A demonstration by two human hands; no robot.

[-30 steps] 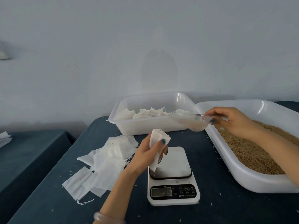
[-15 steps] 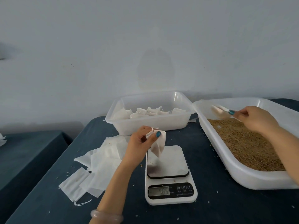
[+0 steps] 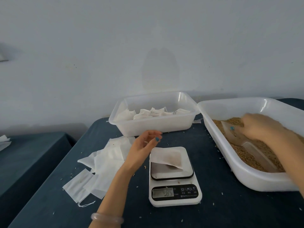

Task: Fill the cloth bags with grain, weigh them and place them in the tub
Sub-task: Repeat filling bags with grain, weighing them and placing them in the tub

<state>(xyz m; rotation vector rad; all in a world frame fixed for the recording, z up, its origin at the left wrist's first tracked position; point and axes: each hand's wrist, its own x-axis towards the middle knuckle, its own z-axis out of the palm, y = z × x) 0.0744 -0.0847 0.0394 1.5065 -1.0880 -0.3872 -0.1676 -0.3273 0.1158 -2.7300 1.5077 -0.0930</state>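
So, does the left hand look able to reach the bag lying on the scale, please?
Probably yes: the left hand hovers open right beside the bag on the scale, with nothing between them.

Bag (image 3: 166, 159) on scale (image 3: 174, 197), tub (image 3: 153, 125) behind, grain tray (image 3: 246, 176) right, spare bags (image 3: 105, 162) left.

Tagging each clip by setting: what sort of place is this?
Probably a small hand-packing bench: a digital scale on a dark table, a tub of grain, and a second tub holding filled cloth bags.
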